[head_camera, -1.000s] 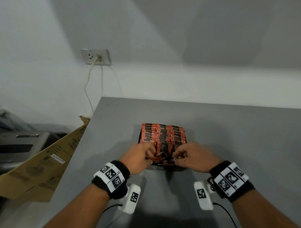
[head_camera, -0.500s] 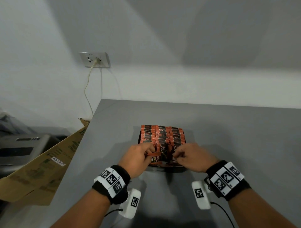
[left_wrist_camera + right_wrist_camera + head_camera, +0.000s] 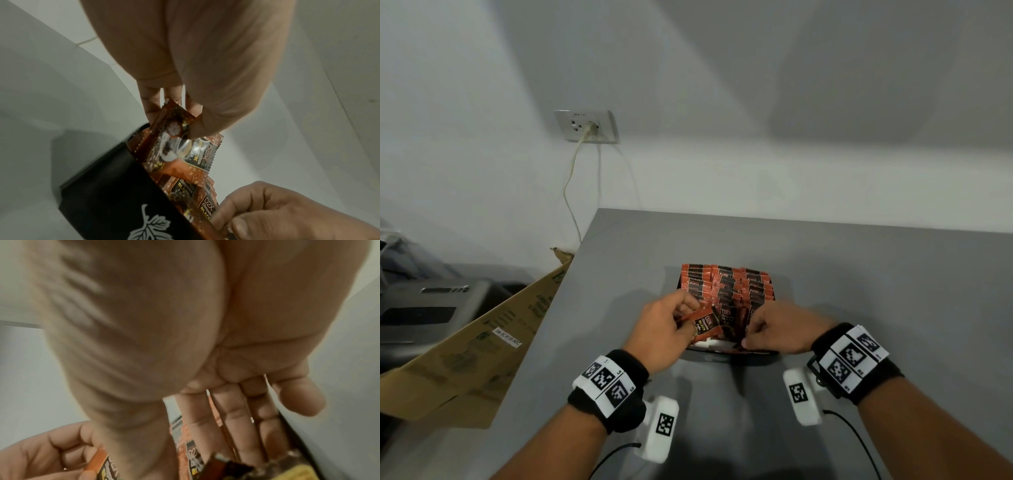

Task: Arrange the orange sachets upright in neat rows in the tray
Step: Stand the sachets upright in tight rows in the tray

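The fingers [image 3: 151, 105] of the left hand [image 3: 659, 330] are closed in a pinch on the top edge of one orange sachet [image 3: 703, 323], which is held tilted just above the near end of the tray [image 3: 732, 350]. The fingers [image 3: 232, 417] of the right hand [image 3: 782, 327] are seen extended and nearly straight, laid against the front sachets on the near right side of the tray; whether anything is pinched between them and the thumb cannot be told. The tray, dark with a white leaf print on its wall, stands on the grey surface [image 3: 876, 274], and its far part is already filled with rows of upright sachets [image 3: 726, 282]. A few sachets at the near end lie slanted or flat.

The step in hand is judged to be the seating of the held sachet in the front row. Trouble could be caused by the slack near-end packets: if the sachet is pushed in at a slant, its neighbours may be tipped forward, or it may be left lying across them. If the right hand is withdrawn too early, the front row could fall toward the near wall.
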The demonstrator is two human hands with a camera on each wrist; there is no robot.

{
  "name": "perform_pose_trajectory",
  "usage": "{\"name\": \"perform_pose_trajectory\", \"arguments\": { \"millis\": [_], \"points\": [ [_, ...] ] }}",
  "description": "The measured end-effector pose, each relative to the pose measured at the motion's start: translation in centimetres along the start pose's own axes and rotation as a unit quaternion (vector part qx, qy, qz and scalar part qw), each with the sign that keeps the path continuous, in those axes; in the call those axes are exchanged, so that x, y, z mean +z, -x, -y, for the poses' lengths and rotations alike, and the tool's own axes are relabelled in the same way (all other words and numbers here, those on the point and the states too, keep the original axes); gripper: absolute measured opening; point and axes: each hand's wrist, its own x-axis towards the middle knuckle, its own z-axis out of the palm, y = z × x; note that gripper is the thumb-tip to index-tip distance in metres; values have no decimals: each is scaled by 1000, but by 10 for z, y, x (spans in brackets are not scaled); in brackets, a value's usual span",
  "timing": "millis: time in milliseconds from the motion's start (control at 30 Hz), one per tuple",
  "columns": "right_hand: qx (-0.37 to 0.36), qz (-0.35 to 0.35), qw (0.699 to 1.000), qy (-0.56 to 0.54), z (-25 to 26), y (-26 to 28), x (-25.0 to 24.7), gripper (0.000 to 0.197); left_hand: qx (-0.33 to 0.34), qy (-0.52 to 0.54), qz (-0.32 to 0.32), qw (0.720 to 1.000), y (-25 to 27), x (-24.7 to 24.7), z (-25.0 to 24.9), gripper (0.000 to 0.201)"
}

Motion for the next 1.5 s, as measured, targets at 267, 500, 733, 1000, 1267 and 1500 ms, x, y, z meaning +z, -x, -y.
{"name": "perform_pose_trajectory", "arguments": {
  "millis": [267,500,733,1000,1267,1500],
  "points": [
    [-5,49,999,-8,1,7,2,29,-8,24,-21,999,1,-2,-1,29],
    [-32,-24,999,3,-5,12,8,17,-25,45,-18,999,-2,1,2,35],
    [-48,-101,991,-76,-16,20,23,14,-35,54,-11,998,-1,6,3,33],
    [-56,-206,963,-164,-20,27,38,10,-34,56,-9,998,1,9,4,33],
    [-56,-336,895,-290,-16,32,36,23,-36,99,-48,993,0,9,-2,26],
    [-113,-268,889,-355,21,29,9,29,-99,308,-61,944,-20,16,-19,14]
  ]
}}
